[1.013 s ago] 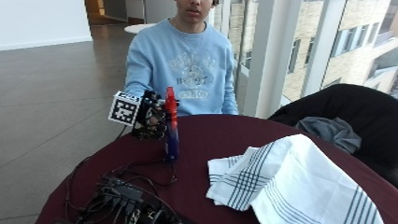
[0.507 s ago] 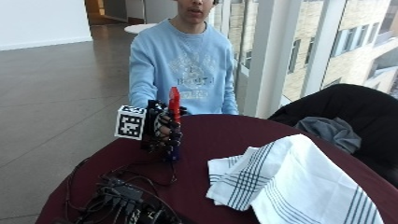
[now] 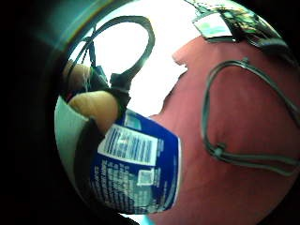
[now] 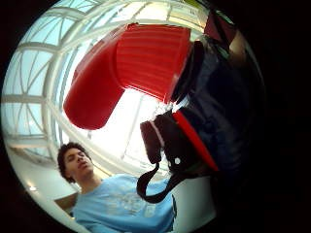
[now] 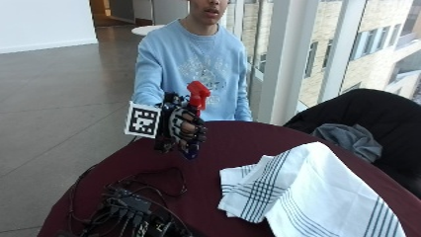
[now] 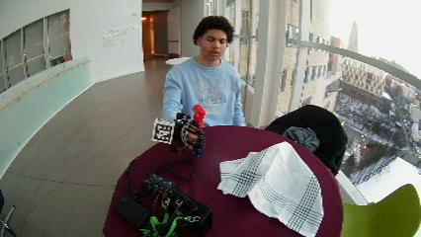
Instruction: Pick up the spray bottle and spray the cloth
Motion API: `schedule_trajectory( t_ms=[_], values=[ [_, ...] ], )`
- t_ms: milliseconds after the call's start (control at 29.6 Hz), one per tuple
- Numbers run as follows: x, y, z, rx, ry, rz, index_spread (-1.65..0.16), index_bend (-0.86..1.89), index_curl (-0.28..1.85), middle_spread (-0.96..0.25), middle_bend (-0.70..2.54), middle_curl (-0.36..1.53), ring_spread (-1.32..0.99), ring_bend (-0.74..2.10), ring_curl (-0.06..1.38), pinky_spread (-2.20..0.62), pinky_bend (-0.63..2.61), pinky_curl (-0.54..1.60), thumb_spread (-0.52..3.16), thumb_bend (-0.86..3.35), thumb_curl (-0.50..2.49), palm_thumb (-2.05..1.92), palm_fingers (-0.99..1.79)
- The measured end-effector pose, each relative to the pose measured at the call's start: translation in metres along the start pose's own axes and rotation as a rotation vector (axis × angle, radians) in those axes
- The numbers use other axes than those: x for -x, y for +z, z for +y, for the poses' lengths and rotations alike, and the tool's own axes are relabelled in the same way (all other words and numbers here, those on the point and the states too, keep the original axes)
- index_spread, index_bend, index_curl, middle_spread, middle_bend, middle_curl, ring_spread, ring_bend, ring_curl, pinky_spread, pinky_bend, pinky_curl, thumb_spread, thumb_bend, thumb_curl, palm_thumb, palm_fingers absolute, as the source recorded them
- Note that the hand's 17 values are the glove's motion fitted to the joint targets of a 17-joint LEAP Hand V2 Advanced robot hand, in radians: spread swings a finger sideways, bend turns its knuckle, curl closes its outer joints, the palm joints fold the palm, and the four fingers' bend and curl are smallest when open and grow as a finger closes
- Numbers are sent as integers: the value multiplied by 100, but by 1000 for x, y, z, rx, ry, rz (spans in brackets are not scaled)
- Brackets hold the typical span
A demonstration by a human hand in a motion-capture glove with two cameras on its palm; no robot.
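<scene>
A red ribbed spray head (image 4: pixel 146 58) of the spray bottle fills the middle, its nozzle jutting toward eight o'clock. The dark blue bottle body (image 4: pixel 223 111) lies at three o'clock. A person in a light blue sweatshirt (image 4: pixel 121 208) sits at six o'clock.

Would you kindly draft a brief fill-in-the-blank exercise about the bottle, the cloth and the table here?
1. The gloved right hand grips a spray bottle whose trigger head is ____.
2. The bottle is held ____ the table, not standing on it.
3. The white cloth has dark ____.

Missing words: red; above; stripes
</scene>
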State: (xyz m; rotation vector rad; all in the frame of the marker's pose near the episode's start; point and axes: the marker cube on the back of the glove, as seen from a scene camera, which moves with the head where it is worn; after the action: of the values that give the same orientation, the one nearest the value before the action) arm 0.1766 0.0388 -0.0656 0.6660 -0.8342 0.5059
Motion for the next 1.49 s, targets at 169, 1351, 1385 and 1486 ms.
schedule_trajectory(
  t_ms=[169, 1351, 1385, 1486],
  values=[
    [22, 10, -36, 95, 96, 15, -20, 18, 37, -7, 33, 44, 0, 45, 38, 23, 18, 30, 116, -5, 32, 52, 113],
    [46, 75, -124, 528, 541, 164, -15, 16, 42, -6, 32, 47, 4, 46, 40, 24, 19, 31, 122, -2, 34, 57, 113],
    [46, 74, -124, 528, 545, 163, -15, 16, 42, -6, 32, 47, 4, 45, 40, 24, 18, 31, 122, -2, 34, 57, 113],
    [45, 74, -123, 531, 557, 161, -15, 16, 42, -6, 32, 47, 4, 46, 41, 24, 18, 31, 123, -2, 34, 57, 112]
  ],
)
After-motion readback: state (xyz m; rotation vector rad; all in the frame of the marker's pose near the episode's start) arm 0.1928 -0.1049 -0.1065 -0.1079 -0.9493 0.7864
